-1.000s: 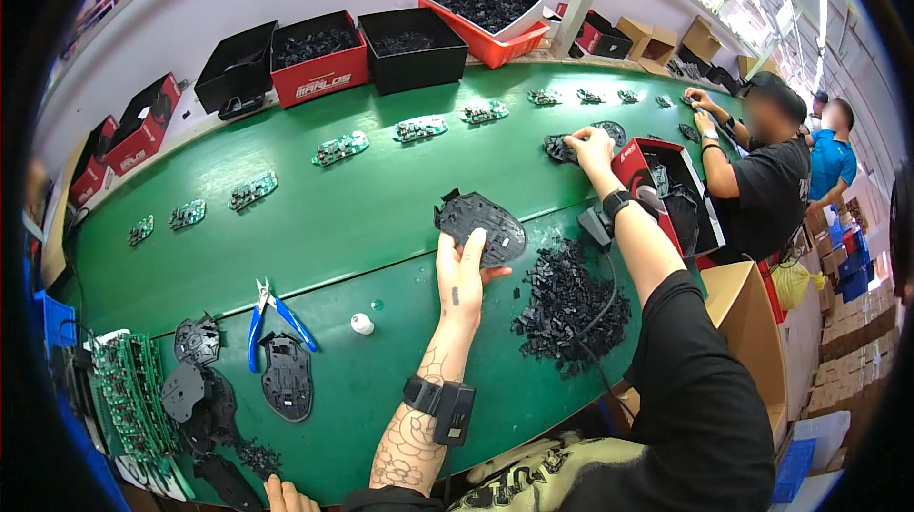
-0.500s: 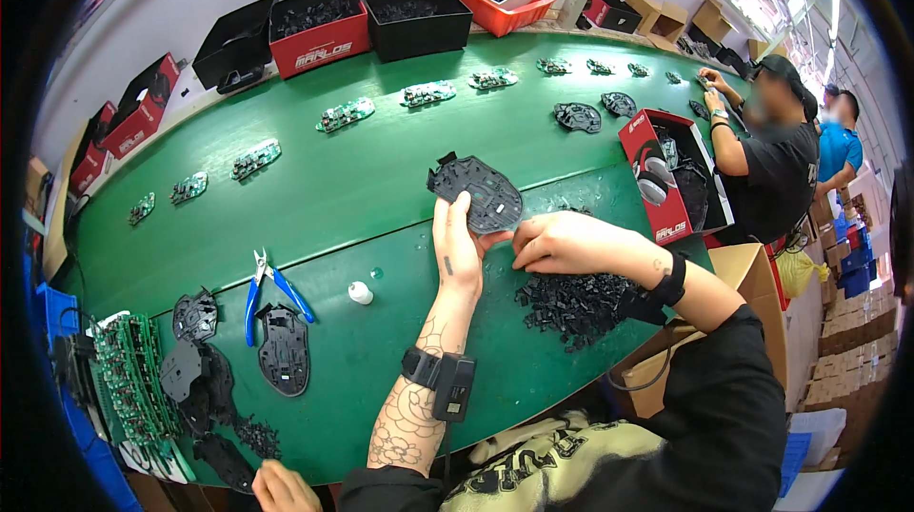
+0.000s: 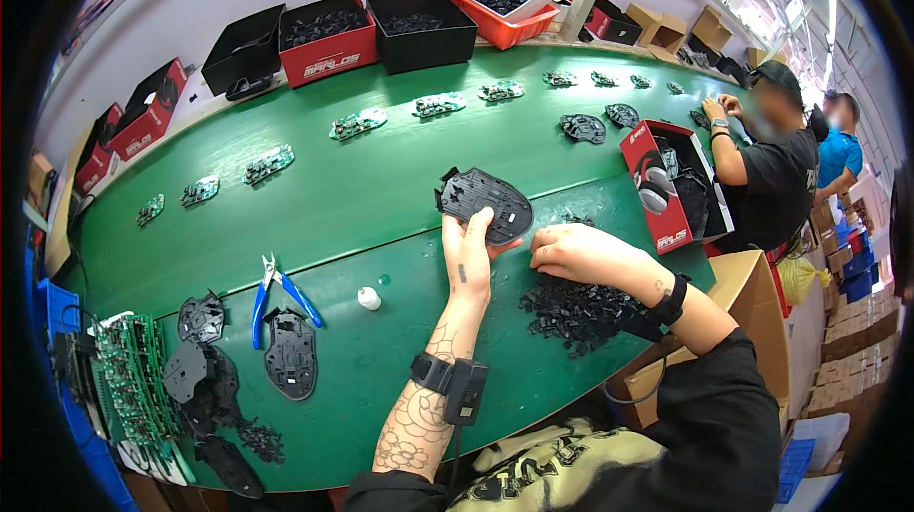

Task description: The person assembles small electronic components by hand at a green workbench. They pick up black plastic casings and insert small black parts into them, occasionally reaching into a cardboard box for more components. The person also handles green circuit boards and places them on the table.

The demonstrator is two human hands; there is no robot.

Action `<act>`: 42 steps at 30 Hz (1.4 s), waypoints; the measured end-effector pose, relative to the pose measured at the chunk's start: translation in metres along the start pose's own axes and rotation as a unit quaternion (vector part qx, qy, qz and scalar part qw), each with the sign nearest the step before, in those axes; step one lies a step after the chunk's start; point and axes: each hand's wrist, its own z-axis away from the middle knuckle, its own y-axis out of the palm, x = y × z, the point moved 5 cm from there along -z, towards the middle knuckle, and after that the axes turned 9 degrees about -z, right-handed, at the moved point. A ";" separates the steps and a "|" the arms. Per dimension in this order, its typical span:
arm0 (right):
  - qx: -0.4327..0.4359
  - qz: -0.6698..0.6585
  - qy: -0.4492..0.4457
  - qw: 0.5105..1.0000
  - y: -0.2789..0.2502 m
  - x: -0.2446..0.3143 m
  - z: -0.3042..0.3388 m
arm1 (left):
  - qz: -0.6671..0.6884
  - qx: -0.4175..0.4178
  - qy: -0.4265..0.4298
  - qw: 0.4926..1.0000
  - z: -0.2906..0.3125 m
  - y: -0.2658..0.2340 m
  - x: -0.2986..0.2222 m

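My left hand (image 3: 468,263) is closed around the edge of a black plastic mouse shell (image 3: 486,206), holding it tilted above the green table with its ribbed inside showing. My right hand (image 3: 579,253) is just right of the shell, fingers pinched together over a heap of small black plastic parts (image 3: 581,315). Whatever may sit between those fingertips is hidden. Left of my left forearm lie blue-handled nippers (image 3: 284,295), a second mouse shell (image 3: 289,356) and a small white bottle (image 3: 368,299).
Green circuit boards (image 3: 359,123) line the green surface (image 3: 228,236) beyond. Stacked boards (image 3: 135,374) and black shells (image 3: 211,384) fill the left end. A red box (image 3: 657,190) stands right, beside a co-worker (image 3: 776,141). Bins of black parts (image 3: 422,36) line the back.
My right hand has drawn slightly away from the shell and my left fingers. Another hand at the lower left edge has gone from view. The whole view has shifted a little.
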 end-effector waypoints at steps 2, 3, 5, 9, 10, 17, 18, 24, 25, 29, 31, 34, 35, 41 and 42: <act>-0.001 0.012 0.007 1.000 0.002 -0.002 0.000 | -0.003 -0.002 0.001 1.000 0.001 0.001 0.000; -0.002 0.013 0.026 1.000 0.001 -0.002 0.001 | -0.005 -0.001 -0.002 1.000 0.001 0.001 0.002; -0.006 0.014 0.058 0.998 -0.007 0.002 -0.005 | -0.008 0.000 -0.006 1.000 0.001 -0.003 0.002; -0.259 -0.210 0.137 0.933 -0.046 -0.012 -0.008 | -0.018 0.003 -0.009 1.000 0.001 -0.004 0.001; -0.289 -0.225 0.136 0.920 -0.055 -0.013 -0.009 | -0.024 0.006 -0.009 1.000 0.002 -0.003 0.000; -0.319 -0.393 0.152 0.849 -0.039 -0.021 -0.036 | -0.038 0.014 -0.013 0.999 0.000 0.002 0.005; -0.328 -0.345 0.154 0.866 -0.038 -0.023 -0.038 | -0.041 0.023 -0.003 0.999 -0.002 0.002 0.006; -0.250 -0.419 0.159 0.858 -0.030 -0.045 -0.046 | -0.047 0.056 0.022 0.997 0.001 0.008 0.002; -0.252 -0.432 0.170 0.849 -0.030 -0.043 -0.047 | -0.072 0.049 0.039 0.995 0.003 0.008 -0.003; -0.163 -0.429 0.188 0.868 -0.037 -0.034 -0.041 | -0.180 0.012 0.098 0.979 -0.003 0.008 0.013; -0.129 -0.509 0.230 0.820 -0.028 -0.048 -0.035 | -0.172 0.028 0.102 0.979 -0.001 0.003 0.019; -0.136 -0.577 0.258 0.763 -0.032 -0.058 -0.036 | -0.100 0.044 0.027 0.994 0.008 0.009 0.001; -0.161 -0.557 0.262 0.771 -0.040 -0.074 -0.038 | -0.077 0.070 0.027 0.994 0.004 0.008 0.003; -0.250 -0.283 0.344 0.859 -0.102 -0.189 -0.041 | -0.063 0.035 0.025 0.997 0.002 0.001 0.005; -0.250 -0.331 0.335 0.846 -0.104 -0.204 -0.038 | -0.065 0.040 0.023 0.997 0.000 0.004 0.007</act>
